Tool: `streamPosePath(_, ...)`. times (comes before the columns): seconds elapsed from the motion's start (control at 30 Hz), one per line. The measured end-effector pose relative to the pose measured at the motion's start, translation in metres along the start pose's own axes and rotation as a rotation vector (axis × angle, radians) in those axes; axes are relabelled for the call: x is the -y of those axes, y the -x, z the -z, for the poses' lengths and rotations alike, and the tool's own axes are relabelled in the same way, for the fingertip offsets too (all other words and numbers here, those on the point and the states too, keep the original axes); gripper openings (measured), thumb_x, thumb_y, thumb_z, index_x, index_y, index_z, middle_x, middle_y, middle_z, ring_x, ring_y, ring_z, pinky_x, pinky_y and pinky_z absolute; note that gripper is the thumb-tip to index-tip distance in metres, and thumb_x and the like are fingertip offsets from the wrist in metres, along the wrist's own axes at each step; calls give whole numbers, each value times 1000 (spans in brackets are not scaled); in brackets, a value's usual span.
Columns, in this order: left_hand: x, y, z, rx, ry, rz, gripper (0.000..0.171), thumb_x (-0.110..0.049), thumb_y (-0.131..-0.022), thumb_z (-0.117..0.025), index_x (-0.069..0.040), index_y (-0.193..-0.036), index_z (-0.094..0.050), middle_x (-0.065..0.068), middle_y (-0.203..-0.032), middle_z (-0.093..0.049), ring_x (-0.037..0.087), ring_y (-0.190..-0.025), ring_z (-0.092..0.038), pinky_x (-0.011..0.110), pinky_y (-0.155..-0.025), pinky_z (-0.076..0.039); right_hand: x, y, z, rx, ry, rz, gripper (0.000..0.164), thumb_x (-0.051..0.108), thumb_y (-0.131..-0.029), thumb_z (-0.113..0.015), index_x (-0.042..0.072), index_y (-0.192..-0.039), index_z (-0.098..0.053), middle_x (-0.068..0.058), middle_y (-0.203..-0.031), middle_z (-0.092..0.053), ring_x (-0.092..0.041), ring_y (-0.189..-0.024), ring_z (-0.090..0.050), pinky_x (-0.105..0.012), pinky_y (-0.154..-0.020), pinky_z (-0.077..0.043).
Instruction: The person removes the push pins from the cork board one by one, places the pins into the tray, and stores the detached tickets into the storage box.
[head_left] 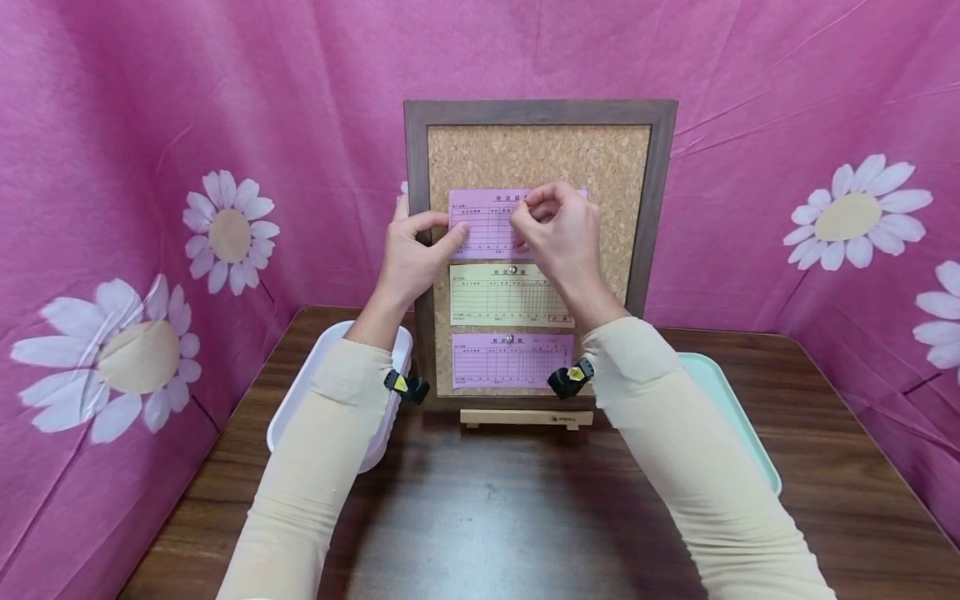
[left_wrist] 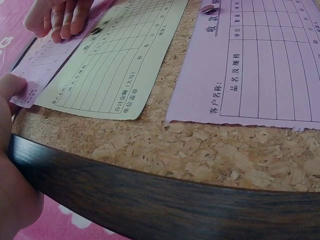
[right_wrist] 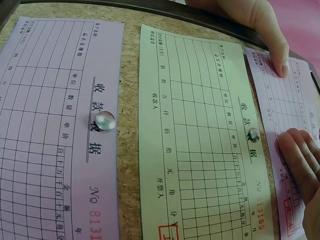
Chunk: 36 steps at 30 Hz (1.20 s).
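Note:
A framed corkboard (head_left: 540, 154) stands upright, bearing three receipt slips one above another. The top purple receipt (head_left: 480, 225) lies against the cork. At its left end my left hand (head_left: 411, 258) grips it, thumb on its face, the other fingers round the frame's edge. My right hand (head_left: 566, 237) pinches a small pin, mostly hidden by thumb and forefinger, at the top middle of that slip; its other fingers lie against the paper. Below, a yellow-green receipt (right_wrist: 200, 125) and a lower purple receipt (right_wrist: 45, 100) each carry a clear round pushpin (right_wrist: 105, 120) at the top middle.
The board rests on a light wooden stand (head_left: 525, 418) on a dark wood table (head_left: 480, 517). To the left is a white tray (head_left: 285, 417), partly under the left forearm. A mint-green tray (head_left: 742, 433) lies right, behind the right sleeve. Pink flowered cloth (head_left: 315, 150) hangs behind.

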<state>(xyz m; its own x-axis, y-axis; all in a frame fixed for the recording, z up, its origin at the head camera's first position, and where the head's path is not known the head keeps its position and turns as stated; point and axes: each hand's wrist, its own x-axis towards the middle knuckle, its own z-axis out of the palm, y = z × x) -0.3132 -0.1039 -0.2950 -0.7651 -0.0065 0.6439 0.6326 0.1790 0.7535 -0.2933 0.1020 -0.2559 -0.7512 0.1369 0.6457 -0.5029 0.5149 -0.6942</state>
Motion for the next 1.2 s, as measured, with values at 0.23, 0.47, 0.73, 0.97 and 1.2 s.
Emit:
streamPosePath(0.23, -2, 1, 1, 10, -21, 22, 23, -13, -92, -83, 9, -100, -80, 27, -149, -52, 32, -143, -45, 41, -126, -32, 1, 1, 2, 22, 1, -22, 11, 10, -93, -69, 1, -99, -72, -16, -87, -78, 0, -66, -62, -12, -63, -51)
streamPosePath(0.47, -5, 3, 3, 15, -21, 10, 22, -11, -92, -83, 8, -101, -80, 22, -134, -54, 26, -125, -49, 35, -114, -38, 2, 5, 5, 26, 19, -5, 12, 13, -93, -69, 4, -99, -73, -17, -89, -79, 0, -67, -62, -12, -64, -50)
streamPosePath(0.73, -5, 6, 4, 13, -20, -3, 20, -11, -93, -81, 8, -100, -79, 12, -127, -52, 16, -119, -47, 30, -107, -38, -1, 8, 10, 55, -29, -7, 11, 9, -94, -69, 2, -101, -73, -18, -95, -80, -3, -73, -65, -13, -70, -54)
streamPosePath(0.97, -4, 8, 6, -13, -15, -24, 21, -10, -93, -79, 11, -98, -76, 19, -138, -51, 18, -118, -52, 25, -100, -41, -1, 13, 18, 62, -14, 7, 12, 9, -93, -68, 0, -100, -73, -19, -95, -80, -1, -75, -65, -12, -73, -54)
streamPosePath(1.2, -4, 9, 9, -30, 4, -26, 22, -9, -94, -76, 12, -98, -74, 23, -144, -49, 19, -114, -54, 22, -90, -43, -5, 15, 26, 71, -8, 31, 7, 8, -95, -71, 2, -97, -72, -20, -94, -81, 5, -72, -64, -11, -71, -53)
